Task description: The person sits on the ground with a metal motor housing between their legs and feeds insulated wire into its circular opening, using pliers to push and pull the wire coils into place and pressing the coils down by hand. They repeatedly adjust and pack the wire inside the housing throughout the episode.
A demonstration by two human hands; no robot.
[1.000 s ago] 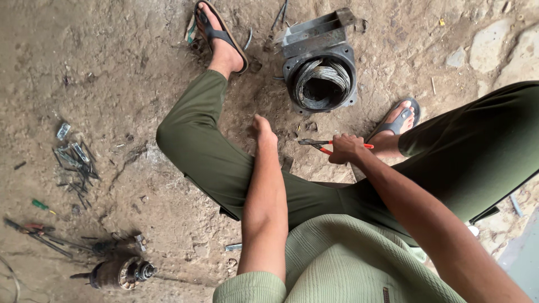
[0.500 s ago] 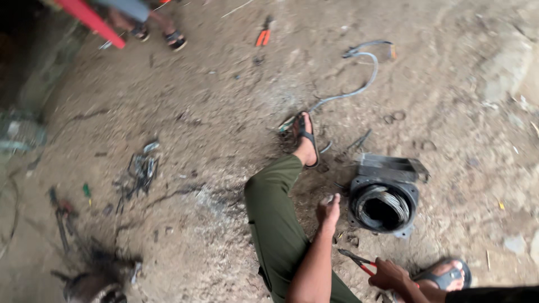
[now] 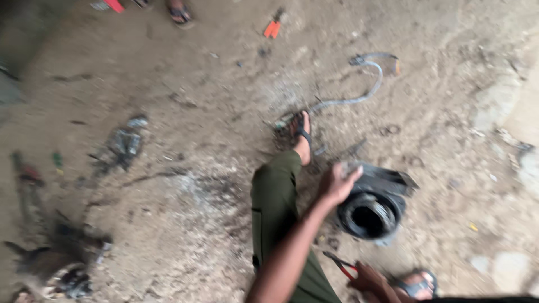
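Note:
I sit on a dirt floor with my legs in green trousers and sandals. My left hand (image 3: pixel 337 182) reaches forward, fingers loosely apart, right at the rim of a dark round motor housing (image 3: pixel 373 210) that lies on the ground; the blur hides whether it touches. My right hand (image 3: pixel 370 280) at the bottom edge is closed on red-handled pliers (image 3: pixel 339 262) whose jaws point left. The housing's opening faces up and shows wire windings inside.
A grey cable (image 3: pixel 359 84) curls beyond my left foot (image 3: pixel 302 137). Orange-handled pliers (image 3: pixel 272 29) lie far off. Scrap metal bits (image 3: pixel 120 146) and a motor part (image 3: pixel 67 280) sit at the left. Another person's sandalled foot (image 3: pixel 181 12) is at the top edge.
The view has swung up and away from my lap. My left hand has stretched out from above my knee to the motor housing. My right hand keeps the pliers.

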